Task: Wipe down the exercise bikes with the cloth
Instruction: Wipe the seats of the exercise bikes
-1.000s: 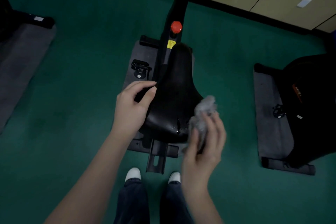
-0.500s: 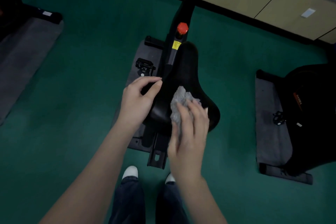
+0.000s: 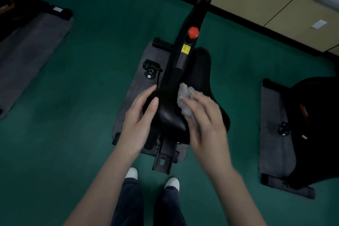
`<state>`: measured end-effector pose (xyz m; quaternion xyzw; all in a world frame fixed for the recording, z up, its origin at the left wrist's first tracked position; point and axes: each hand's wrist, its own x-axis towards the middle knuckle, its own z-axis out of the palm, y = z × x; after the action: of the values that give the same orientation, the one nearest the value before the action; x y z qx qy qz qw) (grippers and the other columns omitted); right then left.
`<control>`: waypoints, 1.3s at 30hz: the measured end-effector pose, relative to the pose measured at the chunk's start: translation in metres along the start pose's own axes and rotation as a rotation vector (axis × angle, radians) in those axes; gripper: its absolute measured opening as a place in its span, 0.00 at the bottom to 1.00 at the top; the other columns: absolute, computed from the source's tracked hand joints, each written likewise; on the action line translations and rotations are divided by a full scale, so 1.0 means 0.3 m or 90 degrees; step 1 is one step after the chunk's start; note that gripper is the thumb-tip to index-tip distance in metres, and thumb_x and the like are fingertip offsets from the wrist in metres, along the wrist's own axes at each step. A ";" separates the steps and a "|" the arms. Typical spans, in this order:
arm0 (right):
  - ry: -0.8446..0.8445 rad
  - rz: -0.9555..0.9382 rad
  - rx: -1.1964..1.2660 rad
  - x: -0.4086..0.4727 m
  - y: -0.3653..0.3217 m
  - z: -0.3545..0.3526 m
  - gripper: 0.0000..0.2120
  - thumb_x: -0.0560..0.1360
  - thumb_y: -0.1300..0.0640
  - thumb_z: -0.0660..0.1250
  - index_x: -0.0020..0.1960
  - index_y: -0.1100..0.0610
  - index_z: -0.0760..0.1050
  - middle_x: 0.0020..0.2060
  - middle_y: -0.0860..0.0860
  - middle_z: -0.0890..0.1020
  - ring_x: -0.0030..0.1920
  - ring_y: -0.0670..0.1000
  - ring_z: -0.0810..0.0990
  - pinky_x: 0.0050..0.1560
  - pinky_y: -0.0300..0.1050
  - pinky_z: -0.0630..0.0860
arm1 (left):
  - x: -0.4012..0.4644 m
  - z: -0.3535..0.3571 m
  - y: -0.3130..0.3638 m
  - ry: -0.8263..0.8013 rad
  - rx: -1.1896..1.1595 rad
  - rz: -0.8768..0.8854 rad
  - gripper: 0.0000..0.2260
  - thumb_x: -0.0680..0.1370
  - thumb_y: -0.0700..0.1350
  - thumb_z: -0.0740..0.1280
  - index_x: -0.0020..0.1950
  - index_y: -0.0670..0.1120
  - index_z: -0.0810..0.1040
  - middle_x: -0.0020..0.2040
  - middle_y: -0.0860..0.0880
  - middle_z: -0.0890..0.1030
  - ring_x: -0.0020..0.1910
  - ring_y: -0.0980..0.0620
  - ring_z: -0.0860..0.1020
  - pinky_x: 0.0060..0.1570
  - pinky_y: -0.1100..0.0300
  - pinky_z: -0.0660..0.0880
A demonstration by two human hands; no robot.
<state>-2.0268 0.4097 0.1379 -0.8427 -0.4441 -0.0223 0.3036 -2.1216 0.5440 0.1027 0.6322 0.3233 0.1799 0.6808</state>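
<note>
Pressing the grey cloth (image 3: 186,100) onto the black saddle (image 3: 200,79), my right hand (image 3: 207,126) lies over it, fingers (image 3: 194,105) fairly straight; blur hides the grip. My left hand (image 3: 139,121) curls around the saddle's left edge. Ahead, the bike frame (image 3: 185,46) with its red knob (image 3: 193,32) rises over the saddle's nose. A grey mat (image 3: 128,97) lies beneath, a pedal (image 3: 151,69) left, another bike (image 3: 315,124) right.
</note>
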 end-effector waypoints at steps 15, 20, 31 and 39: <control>0.074 0.134 0.032 0.039 -0.037 0.014 0.15 0.76 0.64 0.64 0.62 0.59 0.77 0.61 0.55 0.75 0.65 0.52 0.71 0.69 0.38 0.64 | -0.052 -0.029 -0.030 -0.078 0.145 0.027 0.55 0.56 0.58 0.80 0.75 0.63 0.53 0.75 0.64 0.56 0.74 0.66 0.54 0.73 0.57 0.55; 0.027 -0.010 0.033 -0.076 -0.049 0.026 0.18 0.76 0.66 0.62 0.65 0.57 0.74 0.63 0.53 0.71 0.66 0.54 0.69 0.69 0.48 0.66 | -0.068 -0.002 -0.051 -0.003 0.133 0.048 0.53 0.56 0.57 0.81 0.75 0.60 0.56 0.74 0.60 0.60 0.74 0.63 0.57 0.74 0.54 0.58; -0.018 -0.118 0.037 -0.079 -0.072 0.023 0.16 0.78 0.57 0.64 0.65 0.60 0.75 0.63 0.57 0.72 0.67 0.55 0.67 0.68 0.49 0.66 | -0.125 0.055 -0.097 0.119 0.028 0.024 0.45 0.60 0.57 0.76 0.75 0.54 0.62 0.70 0.62 0.64 0.70 0.67 0.62 0.68 0.70 0.61; -0.160 -0.126 0.038 0.149 -0.082 0.018 0.14 0.76 0.62 0.67 0.61 0.58 0.78 0.61 0.53 0.76 0.63 0.52 0.73 0.66 0.33 0.63 | -0.142 0.073 -0.105 0.169 0.062 0.058 0.45 0.59 0.58 0.79 0.72 0.53 0.65 0.67 0.62 0.66 0.70 0.59 0.63 0.69 0.60 0.64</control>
<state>-2.0198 0.4558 0.1594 -0.7815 -0.5599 0.0670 0.2670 -2.1432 0.4955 0.0808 0.6493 0.3898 0.2764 0.5917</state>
